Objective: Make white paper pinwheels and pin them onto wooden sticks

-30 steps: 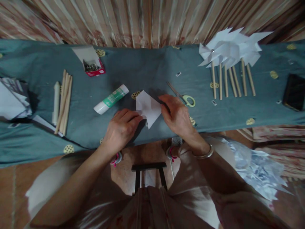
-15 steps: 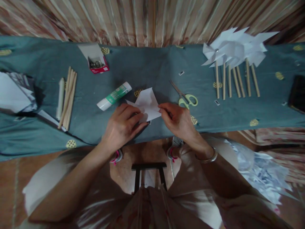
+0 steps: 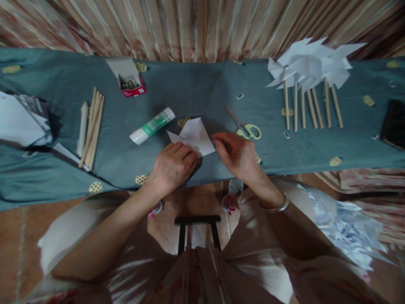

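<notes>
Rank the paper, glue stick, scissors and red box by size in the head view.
Paper
Glue stick and scissors: about alike
Red box, farther off, so unsure

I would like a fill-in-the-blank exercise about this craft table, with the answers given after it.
The left hand and the right hand hold a paper that is ____ in colour. The scissors have ____ handles. The glue stick lies to the ____ of the paper.
Missing words: white; green; left.
</notes>
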Motion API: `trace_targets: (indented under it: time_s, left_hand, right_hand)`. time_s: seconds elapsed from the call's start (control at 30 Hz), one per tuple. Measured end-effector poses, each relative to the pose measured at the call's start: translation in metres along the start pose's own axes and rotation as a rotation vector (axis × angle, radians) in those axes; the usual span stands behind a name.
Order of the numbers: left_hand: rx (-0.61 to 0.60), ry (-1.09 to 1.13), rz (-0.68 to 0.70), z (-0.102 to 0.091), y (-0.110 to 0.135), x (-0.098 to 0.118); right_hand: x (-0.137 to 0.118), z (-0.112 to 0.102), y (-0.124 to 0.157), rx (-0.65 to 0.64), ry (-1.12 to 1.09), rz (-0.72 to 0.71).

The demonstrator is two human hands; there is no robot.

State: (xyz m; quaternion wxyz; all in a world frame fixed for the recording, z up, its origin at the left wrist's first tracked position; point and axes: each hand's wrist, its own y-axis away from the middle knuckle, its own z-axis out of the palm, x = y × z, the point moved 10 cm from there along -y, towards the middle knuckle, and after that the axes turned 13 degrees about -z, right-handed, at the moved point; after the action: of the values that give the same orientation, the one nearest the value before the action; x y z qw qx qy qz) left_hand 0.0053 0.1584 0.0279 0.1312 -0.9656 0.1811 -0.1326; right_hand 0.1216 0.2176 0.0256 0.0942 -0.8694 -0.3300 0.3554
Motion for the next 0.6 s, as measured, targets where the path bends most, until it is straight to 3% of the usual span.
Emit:
trace_targets:
  time_s: [0.47, 0.6]
  left_hand:
    - [-0.060, -0.123, -0.010, 0.0061, -0.0088, 0.0075]
    - [-0.066, -0.111, -0.010, 0.0051, -0.0094, 0.0064]
  right_hand:
    - [0.0051, -0.0083, 0.0057, 0.008, -0.026, -0.032]
    - [0.0010, -0.0060, 0.0068, -0.043, -0.052, -0.112]
